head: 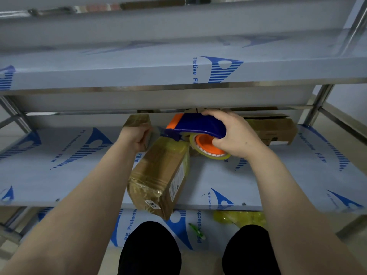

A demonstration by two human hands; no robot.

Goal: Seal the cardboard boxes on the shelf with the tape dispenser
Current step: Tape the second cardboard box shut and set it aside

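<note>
On the middle shelf of the metal rack, covered with white and blue protective film, your right hand is clamped around the blue and orange plastic tape dispenser, with fingers wrapped over its blue body and one pressing on the orange hub. Its nose is at the far end of the long brown cardboard box, which is already shiny with tape; I cannot tell if it touches. Your left hand grips with curled fingers the near end of a smaller tape-covered cardboard box just behind.

I think the first danger is the long box. Its near end hangs over the front edge of the shelf, and no hand holds it. If you pull the dispenser toward yourself, this box can slide and fall. Second, the dispenser's nose is close to your left hand, so a quick pull may bring the cutting edge to your fingers. Third, the upper shelf is low above your right hand, and a lift may knock your knuckles on it.
</note>
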